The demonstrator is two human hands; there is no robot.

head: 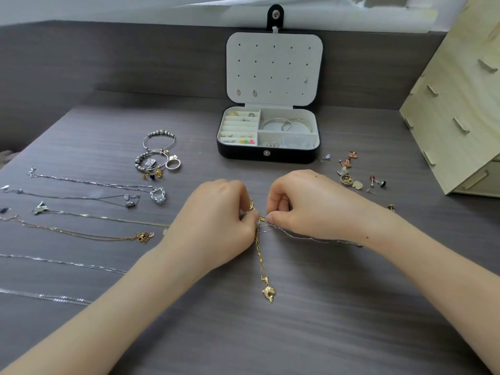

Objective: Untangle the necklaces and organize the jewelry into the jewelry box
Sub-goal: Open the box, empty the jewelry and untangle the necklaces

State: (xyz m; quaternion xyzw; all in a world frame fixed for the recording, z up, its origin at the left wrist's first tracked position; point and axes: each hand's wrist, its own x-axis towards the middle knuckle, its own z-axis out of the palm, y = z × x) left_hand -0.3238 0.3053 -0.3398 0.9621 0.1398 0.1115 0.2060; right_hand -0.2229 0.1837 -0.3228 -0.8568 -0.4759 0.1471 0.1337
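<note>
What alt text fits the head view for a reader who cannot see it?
The left hand and right hand pinch the knot where a gold pendant necklace and a thin silver chain tangle on a dark table. An open black jewelry box stands behind, partly filled; separate necklaces lie in rows at left, loose earrings at right.

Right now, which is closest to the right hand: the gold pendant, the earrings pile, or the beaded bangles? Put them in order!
Starting from the right hand:
1. earrings pile, just to its right.
2. gold pendant, lower down, toward the person.
3. beaded bangles, far off on the left.
</note>
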